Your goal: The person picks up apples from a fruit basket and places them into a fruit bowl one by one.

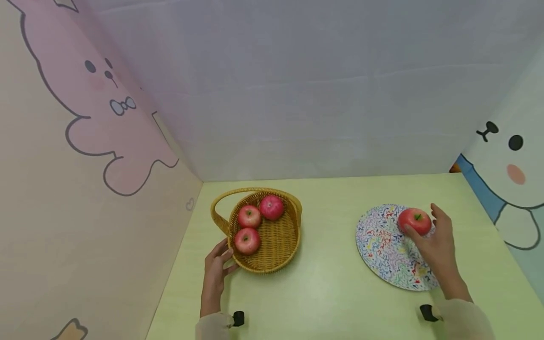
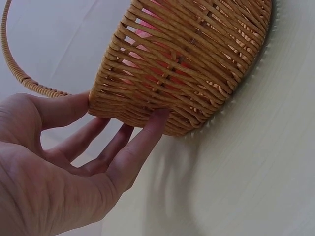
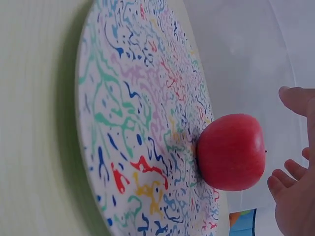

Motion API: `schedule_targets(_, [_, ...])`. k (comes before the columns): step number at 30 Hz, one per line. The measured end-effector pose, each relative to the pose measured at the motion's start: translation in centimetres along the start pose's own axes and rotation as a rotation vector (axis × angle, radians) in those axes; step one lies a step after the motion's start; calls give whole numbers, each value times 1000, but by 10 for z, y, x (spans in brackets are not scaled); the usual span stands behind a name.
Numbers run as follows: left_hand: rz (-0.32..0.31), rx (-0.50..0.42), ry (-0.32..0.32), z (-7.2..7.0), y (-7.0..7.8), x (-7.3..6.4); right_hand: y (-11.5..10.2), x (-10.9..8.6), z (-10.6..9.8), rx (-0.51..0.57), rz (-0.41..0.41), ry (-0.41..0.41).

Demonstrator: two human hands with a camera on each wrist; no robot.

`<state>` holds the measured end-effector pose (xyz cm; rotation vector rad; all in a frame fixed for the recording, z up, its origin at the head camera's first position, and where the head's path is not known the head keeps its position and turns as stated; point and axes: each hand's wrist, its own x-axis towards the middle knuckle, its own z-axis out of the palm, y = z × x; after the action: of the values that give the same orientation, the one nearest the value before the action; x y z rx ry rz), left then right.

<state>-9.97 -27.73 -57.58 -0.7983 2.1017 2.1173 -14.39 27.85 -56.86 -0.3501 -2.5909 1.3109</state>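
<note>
A brown wicker basket [image 1: 276, 241] with a tall handle stands at the left of the table. In it are two red-pink apples [image 1: 248, 241] and a darker pink round fruit [image 1: 272, 208]. My left hand [image 1: 216, 269] touches the basket's near left side; in the left wrist view its fingertips [image 2: 160, 118] rest on the rim and the woven wall. To the right, a red apple [image 3: 231, 152] sits on a round plate [image 3: 133, 98] with a colourful squiggle pattern. Spread around that apple is my right hand [image 1: 439, 241], and the right wrist view shows a gap between them.
The pale green table [image 1: 323, 264] ends at a white cloth backdrop [image 1: 323, 118]. Side panels with cartoon animals flank it: a pink one [image 1: 110, 156] on the left, a white bear [image 1: 510, 189] on the right. Table surface lies between basket and plate.
</note>
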Motion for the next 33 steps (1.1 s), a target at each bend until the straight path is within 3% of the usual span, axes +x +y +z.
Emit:
schedule_targets(6, [6, -2, -2, 1, -1, 1, -14, -5, -5, 23, -91, -24])
schedule_targets(15, [-4, 3, 4, 1, 0, 0, -21, -8, -5, 94, -212, -206])
schedule_targets(23, [-3, 5, 9, 0, -1, 0, -23, -12, 8, 227, -346, -329])
schedule_targets(33, [-2, 2, 0, 0, -1, 0, -45, -15, 33, 325, -388, -441])
